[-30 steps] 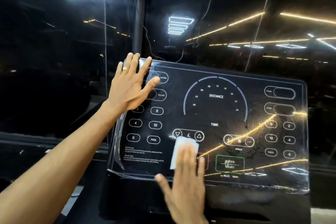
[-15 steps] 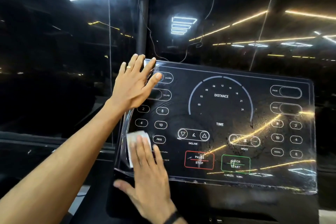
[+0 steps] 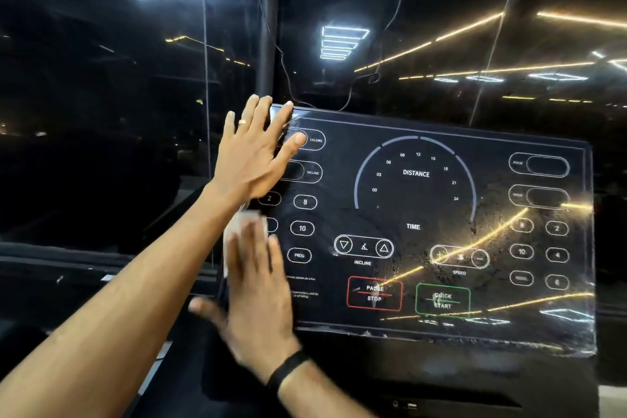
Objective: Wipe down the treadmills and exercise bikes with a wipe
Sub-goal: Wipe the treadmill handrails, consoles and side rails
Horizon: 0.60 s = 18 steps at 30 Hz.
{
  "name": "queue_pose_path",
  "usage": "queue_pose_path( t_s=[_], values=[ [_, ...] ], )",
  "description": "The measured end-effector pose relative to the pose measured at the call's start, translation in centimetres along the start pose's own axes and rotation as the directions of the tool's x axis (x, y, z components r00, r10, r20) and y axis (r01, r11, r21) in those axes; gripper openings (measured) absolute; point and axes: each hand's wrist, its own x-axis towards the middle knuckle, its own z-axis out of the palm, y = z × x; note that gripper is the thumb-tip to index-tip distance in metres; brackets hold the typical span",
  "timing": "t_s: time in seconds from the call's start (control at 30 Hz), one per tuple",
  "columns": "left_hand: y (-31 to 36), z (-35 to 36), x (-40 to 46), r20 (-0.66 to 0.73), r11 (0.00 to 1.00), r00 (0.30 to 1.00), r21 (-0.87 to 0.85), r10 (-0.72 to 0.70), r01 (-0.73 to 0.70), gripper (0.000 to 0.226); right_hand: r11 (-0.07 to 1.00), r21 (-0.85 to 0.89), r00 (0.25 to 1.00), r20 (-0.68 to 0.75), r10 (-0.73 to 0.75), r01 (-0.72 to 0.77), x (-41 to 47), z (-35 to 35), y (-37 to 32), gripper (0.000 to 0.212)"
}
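- A black treadmill console (image 3: 417,214) is tilted toward the camera, lit with button outlines.
- Its upper left corner is touched by the left hand (image 3: 252,159), fingers straight and spread, nothing held.
- The white wipe (image 3: 239,224) is pressed flat against the console's left edge under the right hand (image 3: 254,285), fingers extended.

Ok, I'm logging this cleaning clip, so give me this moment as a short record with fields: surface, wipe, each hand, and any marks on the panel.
surface: treadmill console, glossy black, tilted
wipe: white wipe at the console's left edge
right hand: right hand, fingers flat, pressing the wipe; black wristband
left hand: left hand flat on the upper left corner, ring on one finger
marks: smears and specks across the right half
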Motion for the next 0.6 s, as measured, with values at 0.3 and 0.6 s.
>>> queue_pose_path(
  t_s=[0.3,0.6],
  values=[
    [1.0,0.5,-0.2,-0.006,0.997,0.999,-0.068,-0.038,0.037,0.075,0.917,0.079,0.915,-0.068,0.397,-0.392,-8.5,1.8,5.1,0.105],
    [1.1,0.6,-0.3,-0.025,0.999,0.999,0.002,-0.047,0.047,0.072,0.998,0.010,0.998,0.027,0.063,-0.063,-3.3,0.9,0.6,0.112]
  ],
)
